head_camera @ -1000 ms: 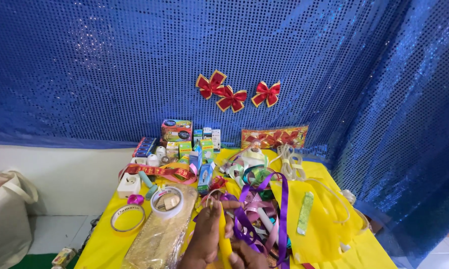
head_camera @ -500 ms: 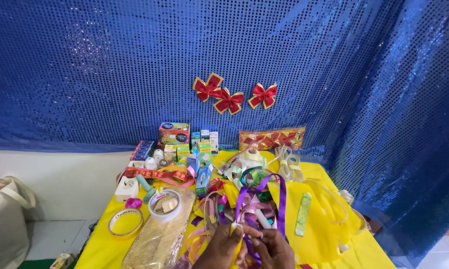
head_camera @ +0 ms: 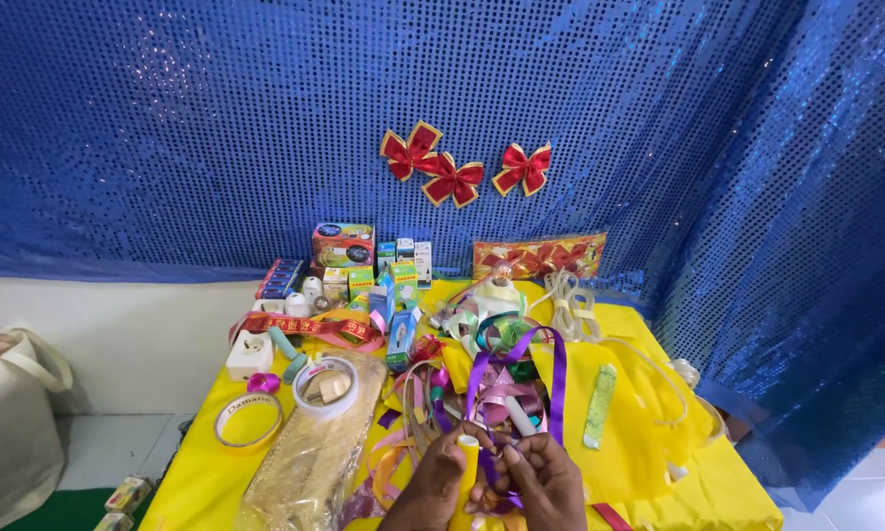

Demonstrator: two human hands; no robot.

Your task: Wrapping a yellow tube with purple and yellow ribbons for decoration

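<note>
— Where are your hands now?

— Low at the near edge of the bench (head_camera: pixel 216 482). My left hand (head_camera: pixel 432 487) is clamped on a yellow strip (head_camera: pixel 468 462), held upright. My right hand (head_camera: pixel 545 480) pinches the purple ribbon (head_camera: pixel 557 379), fingers together on it.

— How far along?

— Early, I judge. The purple ribbon is only a loose loop, and the ribbon heap (head_camera: pixel 462 383) lies tangled. The tape roll (head_camera: pixel 326 385) sits untouched just to the left.
</note>
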